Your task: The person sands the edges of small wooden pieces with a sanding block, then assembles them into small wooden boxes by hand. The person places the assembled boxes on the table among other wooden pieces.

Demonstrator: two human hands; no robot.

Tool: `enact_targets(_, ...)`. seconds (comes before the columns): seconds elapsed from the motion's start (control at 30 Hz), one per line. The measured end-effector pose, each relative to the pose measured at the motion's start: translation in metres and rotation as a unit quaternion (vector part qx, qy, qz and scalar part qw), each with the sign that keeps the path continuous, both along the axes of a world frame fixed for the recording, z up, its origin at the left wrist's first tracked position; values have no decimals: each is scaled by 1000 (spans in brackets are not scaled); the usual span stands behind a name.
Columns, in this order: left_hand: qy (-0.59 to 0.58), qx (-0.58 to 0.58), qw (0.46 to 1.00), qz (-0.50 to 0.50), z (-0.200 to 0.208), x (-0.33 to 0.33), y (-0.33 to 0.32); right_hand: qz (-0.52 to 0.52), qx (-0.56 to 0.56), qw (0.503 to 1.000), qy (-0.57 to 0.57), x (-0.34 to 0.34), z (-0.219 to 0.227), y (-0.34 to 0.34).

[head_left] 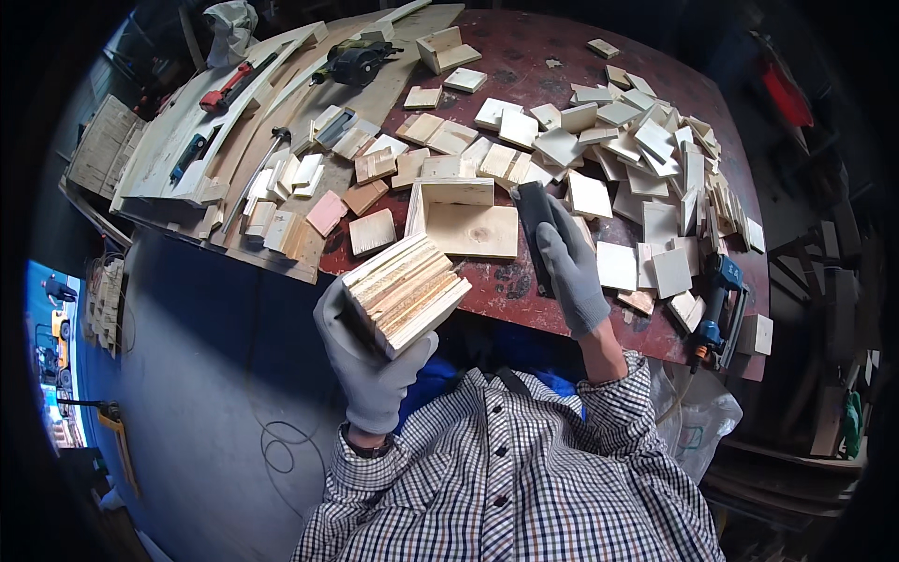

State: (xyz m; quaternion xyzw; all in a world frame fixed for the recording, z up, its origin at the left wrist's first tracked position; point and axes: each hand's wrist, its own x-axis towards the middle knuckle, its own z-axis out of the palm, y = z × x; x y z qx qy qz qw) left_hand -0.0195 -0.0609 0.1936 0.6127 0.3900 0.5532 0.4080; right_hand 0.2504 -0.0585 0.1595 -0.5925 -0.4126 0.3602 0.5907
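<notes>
My gloved left hand [370, 375] grips a stack of small wooden boards [405, 292], tilted with its layered edges facing up. The stack is held clear of the table's front edge. In my gloved right hand [573, 272] is a dark, flat, long sanding block [534, 220], upright and apart from the stack. Between the two hands, farther back, an open wooden corner piece [473, 229] made of joined boards rests on the dark red tabletop [501, 290].
Loose wooden squares [557, 145] cover the table's middle and right. A blue nail gun [719, 309] lies at the right front edge. At the far left are a black power tool [361, 61], a red tool [225, 87], a hammer [279, 136] and long planks [272, 89].
</notes>
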Motion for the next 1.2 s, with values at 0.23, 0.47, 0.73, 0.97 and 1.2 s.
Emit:
enact_targets(0.23,-196,-299,931,-71,-5,-1,6,-3,-17,994,109,0,-11,-35)
enact_targets(0.47,-331,-385,854,-115,-30,0,12,-63,-89,986,128,16,-23,-72)
enact_targets(0.73,-243,-388,885,-81,-38,5,16,-156,-118,970,143,53,-61,-132)
enact_targets(0.97,-350,-523,768,-119,-45,0,25,-199,-136,962,125,65,-73,-144)
enact_targets(1.2,-435,-544,703,-142,-70,-2,36,-143,-70,985,-65,69,-81,-143)
